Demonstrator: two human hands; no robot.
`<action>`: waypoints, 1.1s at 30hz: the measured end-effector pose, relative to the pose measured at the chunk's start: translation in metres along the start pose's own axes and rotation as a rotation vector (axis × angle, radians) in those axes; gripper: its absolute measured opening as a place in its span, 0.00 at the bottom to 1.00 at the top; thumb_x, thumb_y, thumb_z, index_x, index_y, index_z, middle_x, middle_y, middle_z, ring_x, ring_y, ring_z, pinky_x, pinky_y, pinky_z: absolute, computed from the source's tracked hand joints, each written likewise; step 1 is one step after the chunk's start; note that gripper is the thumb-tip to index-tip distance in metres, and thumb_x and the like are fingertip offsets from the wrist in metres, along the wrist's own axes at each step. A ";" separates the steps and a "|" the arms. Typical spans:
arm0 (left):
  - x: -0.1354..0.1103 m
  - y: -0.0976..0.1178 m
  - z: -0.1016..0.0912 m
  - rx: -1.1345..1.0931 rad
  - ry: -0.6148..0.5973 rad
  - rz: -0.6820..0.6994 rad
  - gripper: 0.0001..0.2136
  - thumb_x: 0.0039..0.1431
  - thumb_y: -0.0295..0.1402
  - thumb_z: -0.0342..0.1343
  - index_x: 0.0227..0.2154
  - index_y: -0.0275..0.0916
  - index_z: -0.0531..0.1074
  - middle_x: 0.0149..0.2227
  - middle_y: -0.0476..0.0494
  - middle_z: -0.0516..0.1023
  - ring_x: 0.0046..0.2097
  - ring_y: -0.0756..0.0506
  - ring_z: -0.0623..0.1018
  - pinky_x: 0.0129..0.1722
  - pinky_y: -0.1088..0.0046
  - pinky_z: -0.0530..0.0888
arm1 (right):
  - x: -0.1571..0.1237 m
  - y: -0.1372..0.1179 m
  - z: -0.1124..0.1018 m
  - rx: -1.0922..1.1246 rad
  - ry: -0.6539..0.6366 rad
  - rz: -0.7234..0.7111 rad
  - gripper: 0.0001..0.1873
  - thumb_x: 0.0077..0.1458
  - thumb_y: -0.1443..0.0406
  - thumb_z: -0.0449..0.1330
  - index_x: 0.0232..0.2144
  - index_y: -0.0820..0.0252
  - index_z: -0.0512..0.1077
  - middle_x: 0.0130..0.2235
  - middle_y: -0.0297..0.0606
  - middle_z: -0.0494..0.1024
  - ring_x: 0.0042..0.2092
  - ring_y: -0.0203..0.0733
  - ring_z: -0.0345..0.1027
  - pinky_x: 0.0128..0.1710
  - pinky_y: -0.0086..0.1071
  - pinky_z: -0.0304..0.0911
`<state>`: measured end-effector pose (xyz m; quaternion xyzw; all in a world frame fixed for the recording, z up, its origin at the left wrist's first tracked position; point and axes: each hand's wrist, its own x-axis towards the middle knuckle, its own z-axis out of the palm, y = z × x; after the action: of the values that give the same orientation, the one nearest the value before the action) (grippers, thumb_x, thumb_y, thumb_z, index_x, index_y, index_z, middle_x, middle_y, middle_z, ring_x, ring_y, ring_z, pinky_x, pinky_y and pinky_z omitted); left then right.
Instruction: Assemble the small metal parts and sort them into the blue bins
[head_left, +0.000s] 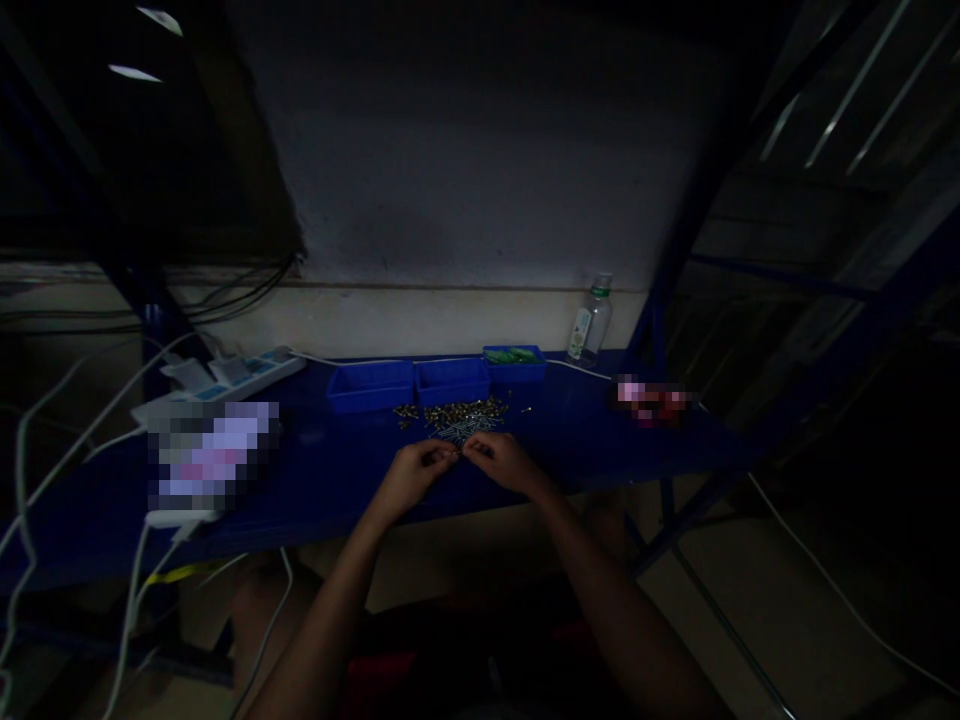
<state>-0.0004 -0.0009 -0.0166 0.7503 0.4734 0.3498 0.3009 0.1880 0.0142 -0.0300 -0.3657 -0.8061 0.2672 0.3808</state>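
Both hands meet at the front of a pile of small metal parts on a blue table [315,440]. My left hand [421,470] is closed in a pinch, its fingertips almost touching those of the other hand. My right hand [501,460] pinches from the other side. Whatever sits between the fingertips is too small and dark to name. Just beyond the fingers lie silvery screws [465,428], their shafts pointing several ways. Behind them spreads a heap of brassy small fittings [450,412], with a few loose ones at its left.
Two blue bins [371,388] stand behind the pile, beside a smaller blue tray [516,370] with green contents. A clear bottle [592,325] stands at the back right. A white power strip [225,385] with cables and a blurred-out object [217,455] occupy the left.
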 end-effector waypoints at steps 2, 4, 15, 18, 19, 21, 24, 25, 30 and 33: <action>0.001 0.000 0.001 0.033 -0.040 0.011 0.14 0.52 0.40 0.52 0.34 0.35 0.74 0.31 0.45 0.78 0.33 0.46 0.75 0.33 0.75 0.69 | 0.000 -0.001 0.000 -0.006 0.002 -0.007 0.08 0.55 0.65 0.51 0.33 0.60 0.70 0.32 0.34 0.75 0.33 0.33 0.68 0.34 0.24 0.59; 0.002 0.000 0.002 0.061 -0.070 0.027 0.13 0.52 0.40 0.51 0.33 0.35 0.74 0.31 0.46 0.78 0.33 0.46 0.75 0.34 0.75 0.69 | 0.000 -0.001 0.000 -0.019 -0.006 -0.015 0.08 0.54 0.65 0.51 0.33 0.60 0.70 0.32 0.33 0.75 0.33 0.33 0.68 0.34 0.24 0.59; -0.003 0.004 -0.001 -0.011 0.031 0.056 0.14 0.53 0.40 0.52 0.34 0.35 0.73 0.33 0.45 0.77 0.35 0.47 0.74 0.36 0.74 0.69 | -0.001 -0.005 -0.001 -0.083 -0.049 -0.025 0.07 0.54 0.66 0.52 0.32 0.60 0.70 0.30 0.33 0.74 0.31 0.33 0.67 0.32 0.24 0.57; -0.004 0.006 -0.001 -0.023 0.018 0.066 0.14 0.53 0.40 0.53 0.36 0.35 0.73 0.32 0.45 0.77 0.34 0.47 0.74 0.35 0.75 0.70 | -0.001 -0.007 -0.002 -0.125 -0.069 -0.026 0.07 0.55 0.66 0.52 0.33 0.60 0.70 0.30 0.33 0.74 0.31 0.32 0.66 0.31 0.23 0.55; -0.004 0.006 -0.002 -0.023 0.011 0.067 0.14 0.52 0.39 0.53 0.36 0.35 0.73 0.32 0.46 0.77 0.34 0.48 0.74 0.35 0.75 0.70 | -0.001 -0.007 -0.002 -0.143 -0.072 -0.028 0.07 0.55 0.66 0.52 0.33 0.60 0.70 0.30 0.33 0.74 0.31 0.33 0.66 0.31 0.23 0.55; -0.005 0.007 -0.002 -0.020 -0.003 0.066 0.14 0.52 0.39 0.54 0.37 0.36 0.73 0.32 0.46 0.77 0.33 0.48 0.74 0.34 0.75 0.70 | -0.002 -0.008 -0.002 -0.169 -0.067 -0.034 0.07 0.55 0.67 0.52 0.33 0.59 0.70 0.31 0.33 0.74 0.32 0.33 0.66 0.31 0.24 0.54; -0.005 0.007 -0.001 -0.022 -0.002 0.070 0.14 0.52 0.39 0.54 0.38 0.36 0.74 0.33 0.45 0.77 0.34 0.47 0.74 0.35 0.74 0.70 | -0.002 -0.009 -0.002 -0.171 -0.070 -0.039 0.07 0.55 0.67 0.51 0.34 0.59 0.70 0.31 0.34 0.74 0.32 0.33 0.66 0.31 0.24 0.54; -0.005 0.007 -0.001 -0.020 0.007 0.068 0.14 0.52 0.39 0.53 0.37 0.36 0.74 0.33 0.44 0.77 0.35 0.47 0.74 0.35 0.74 0.70 | -0.003 -0.009 -0.002 -0.166 -0.069 -0.041 0.07 0.55 0.67 0.51 0.34 0.59 0.69 0.31 0.33 0.74 0.32 0.33 0.66 0.32 0.24 0.54; -0.003 0.006 0.000 0.011 0.070 0.045 0.14 0.53 0.40 0.51 0.36 0.35 0.73 0.34 0.44 0.77 0.35 0.47 0.74 0.37 0.74 0.69 | -0.003 -0.012 -0.004 -0.136 -0.040 -0.019 0.08 0.55 0.66 0.50 0.34 0.59 0.69 0.30 0.33 0.73 0.30 0.33 0.65 0.31 0.24 0.55; -0.002 0.006 0.001 0.052 0.040 0.033 0.13 0.53 0.38 0.50 0.35 0.35 0.73 0.32 0.46 0.77 0.34 0.47 0.74 0.35 0.75 0.69 | -0.003 -0.012 -0.005 -0.104 -0.003 -0.013 0.08 0.55 0.66 0.50 0.33 0.59 0.69 0.30 0.33 0.73 0.30 0.33 0.65 0.32 0.24 0.56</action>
<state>0.0028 -0.0052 -0.0135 0.7584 0.4759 0.3572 0.2660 0.1883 0.0057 -0.0201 -0.3795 -0.8217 0.2229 0.3620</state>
